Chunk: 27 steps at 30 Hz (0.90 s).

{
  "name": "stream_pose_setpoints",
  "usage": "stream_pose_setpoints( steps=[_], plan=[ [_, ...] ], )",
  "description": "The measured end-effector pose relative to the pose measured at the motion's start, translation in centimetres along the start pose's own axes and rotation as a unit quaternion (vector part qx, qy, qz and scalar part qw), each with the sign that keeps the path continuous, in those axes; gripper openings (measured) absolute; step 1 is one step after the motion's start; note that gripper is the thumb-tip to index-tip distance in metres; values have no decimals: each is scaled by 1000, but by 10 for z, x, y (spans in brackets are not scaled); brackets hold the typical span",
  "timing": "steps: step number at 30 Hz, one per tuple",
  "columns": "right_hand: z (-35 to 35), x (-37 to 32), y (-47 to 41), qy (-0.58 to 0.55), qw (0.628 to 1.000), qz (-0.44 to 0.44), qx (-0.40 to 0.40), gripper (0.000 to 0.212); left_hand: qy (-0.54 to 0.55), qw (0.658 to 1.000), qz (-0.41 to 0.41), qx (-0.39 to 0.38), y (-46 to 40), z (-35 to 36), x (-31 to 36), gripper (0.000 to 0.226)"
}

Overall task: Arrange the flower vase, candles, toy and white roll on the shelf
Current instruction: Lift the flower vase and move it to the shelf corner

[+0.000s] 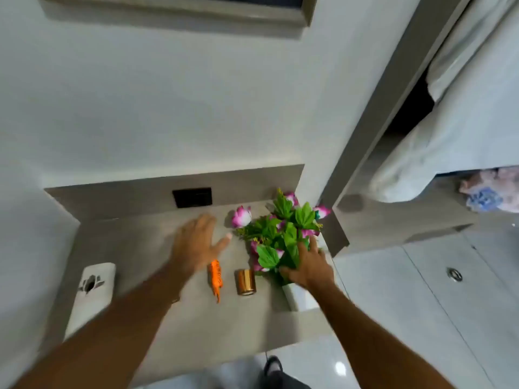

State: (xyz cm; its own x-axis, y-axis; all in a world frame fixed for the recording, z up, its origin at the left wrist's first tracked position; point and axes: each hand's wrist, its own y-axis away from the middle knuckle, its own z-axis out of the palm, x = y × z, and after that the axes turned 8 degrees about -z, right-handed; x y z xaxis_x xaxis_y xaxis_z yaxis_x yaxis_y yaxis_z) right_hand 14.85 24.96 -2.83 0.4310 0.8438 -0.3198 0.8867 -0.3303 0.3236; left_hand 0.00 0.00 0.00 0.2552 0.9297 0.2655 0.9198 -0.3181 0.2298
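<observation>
Seemingly, right hand (307,265) touches leafy flower vase (297,297).

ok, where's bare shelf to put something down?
Widest bare patch: between the white roll and the toy, reaching the front edge. Bare strip below the black socket, behind the left hand. Crowded right end: candle, flower vase, right hand.

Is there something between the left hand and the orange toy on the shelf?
Nothing visible. The left hand hovers open just above and behind the toy, which lies on the shelf. The gold candle stands to the toy's right, apart from it.
</observation>
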Motion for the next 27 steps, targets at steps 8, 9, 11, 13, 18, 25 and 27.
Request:
stream_pose_setpoints(
  steps=[8, 9, 11, 13, 18, 25, 27],
  plan=[
    [76, 51, 25, -79, 992, 97, 17, 102, -150, 986, 58, -45, 1, 118, 42, 60],
    [77, 54, 20, -86, 991, 98, 11, 101, -174, 982, 50, -54, -10, 124, 45, 59],
    [77, 63, 11, -105, 990, 99, 9, 100, -193, 978, 23, -69, -36, 128, 51, 58],
    [75, 72, 1, -148, 983, 106, 40, 100, -166, 982, -7, -86, -62, 129, 53, 60],
    [72, 86, -36, -240, 958, 109, 113, 89, -86, 979, -46, -181, -102, 142, 59, 95],
    [82, 63, -115, -391, 891, 98, 208, 75, -74, 978, -46, -190, -112, 161, 50, 110],
    [87, 60, -140, -391, 886, 77, 236, 74, -70, 980, -42, -179, -113, 166, 47, 112]
  ],
)
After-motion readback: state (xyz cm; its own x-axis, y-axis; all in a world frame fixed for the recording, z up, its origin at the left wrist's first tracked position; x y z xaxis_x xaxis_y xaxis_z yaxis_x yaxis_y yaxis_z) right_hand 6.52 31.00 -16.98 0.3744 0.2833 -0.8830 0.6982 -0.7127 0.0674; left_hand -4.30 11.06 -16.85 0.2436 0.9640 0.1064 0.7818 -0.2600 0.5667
